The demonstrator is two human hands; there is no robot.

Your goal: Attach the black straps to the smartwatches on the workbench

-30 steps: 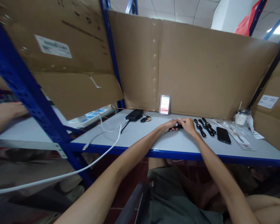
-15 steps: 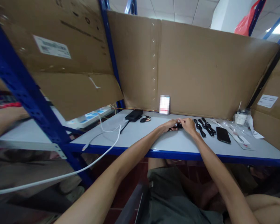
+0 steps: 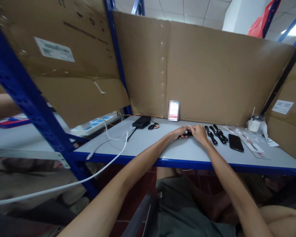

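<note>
Both hands meet above the middle of the table, closed around a black watch (image 3: pixel 188 133) that the fingers largely cover. My left hand (image 3: pixel 180 132) grips it from the left. From the right, my right hand (image 3: pixel 198 132) has its thumb and fingers bent against it. Just right of that hand lie several black watches with straps, among them a single watch (image 3: pixel 211 135) and a closer-set group (image 3: pixel 220 134). A black phone (image 3: pixel 236 143) rests flat beyond them.
A lit phone (image 3: pixel 174 111) leans on the cardboard back wall (image 3: pixel 199 72). Left are a black device (image 3: pixel 141 122), keys (image 3: pixel 153 125) and a white cable (image 3: pixel 118 154). Plastic packaging (image 3: pixel 251 141) and a cup (image 3: pixel 254 125) stand right. Another person's arm (image 3: pixel 2 107) shows far left.
My hands stay almost in place, with only slight finger movement at the black watch. At the far left the other person's arm has moved up, and a red and blue object shows beneath it.
</note>
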